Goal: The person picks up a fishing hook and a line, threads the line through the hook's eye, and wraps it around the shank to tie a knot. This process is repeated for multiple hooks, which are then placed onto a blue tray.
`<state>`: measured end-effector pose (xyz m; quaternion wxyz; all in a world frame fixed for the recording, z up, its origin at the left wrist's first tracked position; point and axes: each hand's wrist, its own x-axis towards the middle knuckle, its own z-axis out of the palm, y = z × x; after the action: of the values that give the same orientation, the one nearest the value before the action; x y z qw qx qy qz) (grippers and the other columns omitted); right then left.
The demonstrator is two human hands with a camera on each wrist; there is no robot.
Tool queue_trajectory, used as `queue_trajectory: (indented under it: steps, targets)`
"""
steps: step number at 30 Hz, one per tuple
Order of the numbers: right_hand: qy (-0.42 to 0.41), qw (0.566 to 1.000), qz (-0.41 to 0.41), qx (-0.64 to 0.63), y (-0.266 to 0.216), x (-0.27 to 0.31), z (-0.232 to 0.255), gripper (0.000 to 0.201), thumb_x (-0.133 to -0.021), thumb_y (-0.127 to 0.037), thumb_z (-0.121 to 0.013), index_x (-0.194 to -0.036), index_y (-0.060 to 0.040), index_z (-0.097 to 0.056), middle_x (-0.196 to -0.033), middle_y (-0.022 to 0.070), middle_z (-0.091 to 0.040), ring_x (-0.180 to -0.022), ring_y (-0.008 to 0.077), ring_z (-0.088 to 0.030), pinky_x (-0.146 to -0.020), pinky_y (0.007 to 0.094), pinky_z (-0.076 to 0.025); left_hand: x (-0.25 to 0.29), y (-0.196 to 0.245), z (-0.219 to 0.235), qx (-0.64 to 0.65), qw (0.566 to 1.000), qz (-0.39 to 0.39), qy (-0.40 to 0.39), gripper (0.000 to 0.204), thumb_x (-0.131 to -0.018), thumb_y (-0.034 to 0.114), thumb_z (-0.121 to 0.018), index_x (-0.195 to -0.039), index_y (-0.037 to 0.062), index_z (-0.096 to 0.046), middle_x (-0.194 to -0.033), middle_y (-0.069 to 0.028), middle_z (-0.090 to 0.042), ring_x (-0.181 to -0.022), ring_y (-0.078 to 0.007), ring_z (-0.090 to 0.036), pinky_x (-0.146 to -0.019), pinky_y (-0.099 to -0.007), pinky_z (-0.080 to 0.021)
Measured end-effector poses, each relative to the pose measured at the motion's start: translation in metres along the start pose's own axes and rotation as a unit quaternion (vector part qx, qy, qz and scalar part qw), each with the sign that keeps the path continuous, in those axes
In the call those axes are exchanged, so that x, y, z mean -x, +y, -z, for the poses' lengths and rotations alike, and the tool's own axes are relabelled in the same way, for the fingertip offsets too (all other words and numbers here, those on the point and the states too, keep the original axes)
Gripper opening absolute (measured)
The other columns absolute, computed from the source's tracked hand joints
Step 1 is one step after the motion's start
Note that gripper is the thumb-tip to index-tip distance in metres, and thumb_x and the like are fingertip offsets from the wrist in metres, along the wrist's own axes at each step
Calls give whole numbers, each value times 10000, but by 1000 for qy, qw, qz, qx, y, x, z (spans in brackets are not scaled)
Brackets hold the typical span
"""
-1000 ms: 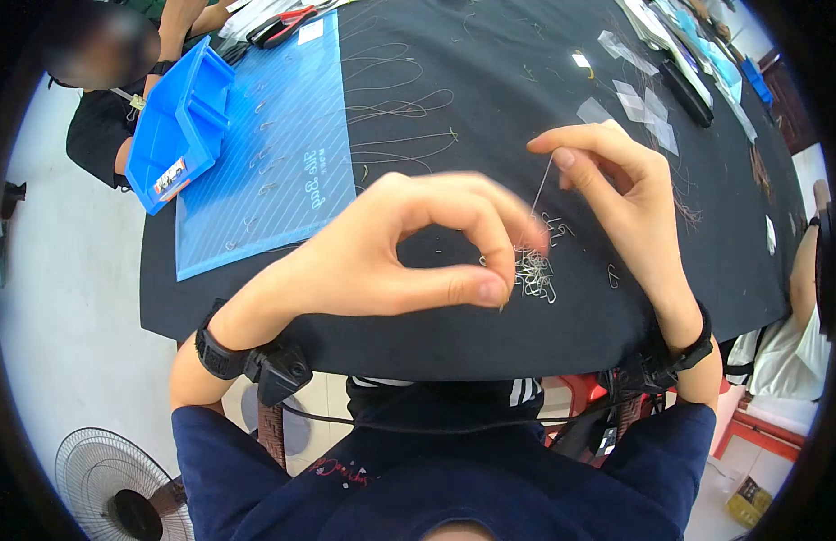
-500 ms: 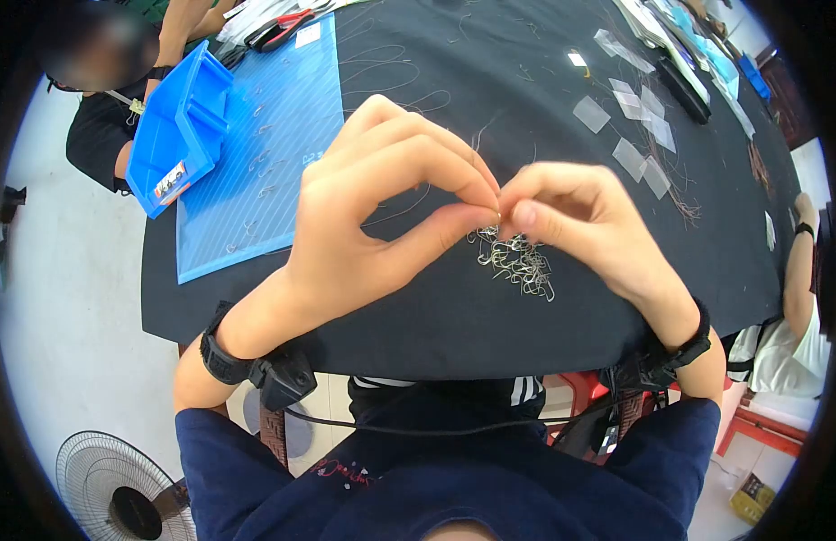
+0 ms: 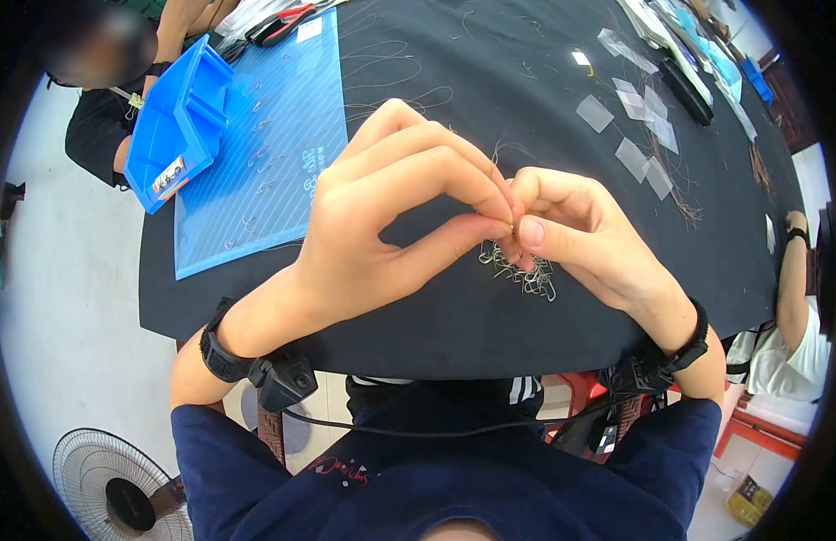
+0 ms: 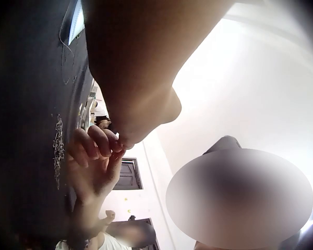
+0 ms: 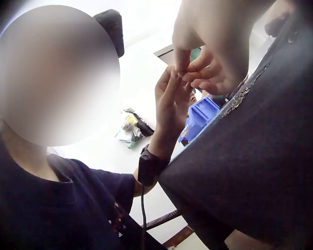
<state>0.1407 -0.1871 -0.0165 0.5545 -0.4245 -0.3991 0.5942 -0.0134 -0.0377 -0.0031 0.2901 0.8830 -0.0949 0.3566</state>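
Both hands meet in the head view, fingertip to fingertip, just above a small heap of metal fishing hooks [image 3: 538, 281] on the black table. My left hand [image 3: 368, 212] pinches a tiny hook between thumb and forefinger, mostly covered by the fingertips. From the right, my right hand [image 3: 594, 234] pinches a thin line [image 3: 496, 160] at the same spot; a loop of it rises behind the fingers. The right wrist view also shows the fingertips of the left hand [image 5: 169, 99] and right hand [image 5: 214, 57] touching. In the left wrist view the heap [image 4: 58, 151] lies beside the right hand.
A blue file bag [image 3: 247, 189] with hooked lines laid across it lies at left, a blue bin [image 3: 179, 135] on its edge. Pliers [image 3: 281, 25] lie beyond. Clear plastic pieces [image 3: 632, 160] and loose lines lie at right. Other people sit at both sides.
My left hand has come up from the hook heap to the right hand's fingertips. My right hand has lowered slightly with the line, and both have shifted a little right since half a second ago.
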Motion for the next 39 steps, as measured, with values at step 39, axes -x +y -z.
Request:
queue_trajectory:
  steps: [39]
  targets:
    - [478, 567, 186, 645, -49, 19, 175, 178, -885, -210, -610, -952, -49, -649, -777, 49, -647, -716, 107, -588, -707, 258, -456, 19, -124, 75, -87, 903, 250, 339, 213, -862, 215, -684, -964, 28, -695, -862, 4, -655, -733, -35, -512, -630, -189, -372]
